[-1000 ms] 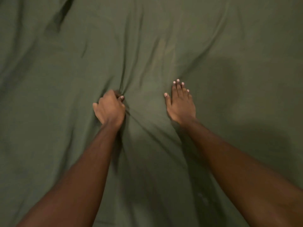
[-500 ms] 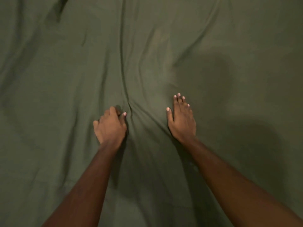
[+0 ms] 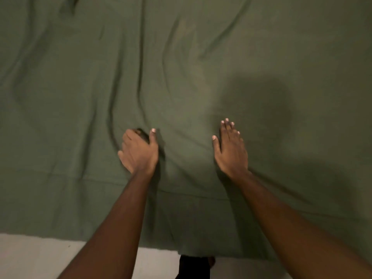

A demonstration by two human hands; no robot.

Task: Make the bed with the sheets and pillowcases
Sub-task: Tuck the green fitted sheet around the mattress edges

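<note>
A dark green sheet (image 3: 201, 77) covers the whole bed, with long soft wrinkles running away from me. My left hand (image 3: 138, 152) rests on it left of centre, knuckles up, fingers curled into the cloth and thumb stretched out; it is blurred. My right hand (image 3: 231, 150) lies flat on the sheet, palm down, fingers straight and close together, holding nothing. A shallow fold runs between the two hands. The sheet's near edge (image 3: 60, 236) hangs down at the bed's side.
A pale floor (image 3: 30, 258) shows below the sheet's hanging edge. A dark shape (image 3: 195, 266), probably my leg or foot, stands at the bottom centre. My shadow falls on the sheet at the right.
Both hands have slid toward me over the sheet. The sharp folds pinched by my left hand have flattened. The sheet's near edge and the floor have come into view.
</note>
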